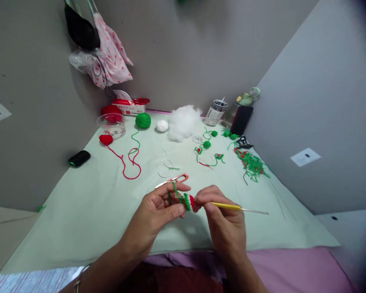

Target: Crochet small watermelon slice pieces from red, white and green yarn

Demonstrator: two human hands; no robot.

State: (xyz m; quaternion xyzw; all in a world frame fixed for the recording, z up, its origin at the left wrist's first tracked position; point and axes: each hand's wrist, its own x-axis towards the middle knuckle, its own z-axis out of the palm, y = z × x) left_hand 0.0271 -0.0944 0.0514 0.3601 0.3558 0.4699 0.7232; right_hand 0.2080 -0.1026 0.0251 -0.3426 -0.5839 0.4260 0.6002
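Observation:
Near the table's front, my left hand (164,205) pinches the small crocheted piece (188,202), which has green, white and red bands. Green yarn runs up from the piece over my left fingers. My right hand (224,215) is closed around the yellow-handled crochet hook (227,206), and its fingertips meet the red side of the piece. One thin metal end of the hook points right; the other end is partly hidden at the piece. Just behind my left hand lie orange-handled scissors (183,177).
On the table (88,211) are a green yarn ball (143,121), a red yarn bundle (106,139), white stuffing (184,122), a can of tools (215,112), a black phone (241,120), tangled yarn scraps (253,165) and a black spool (79,158).

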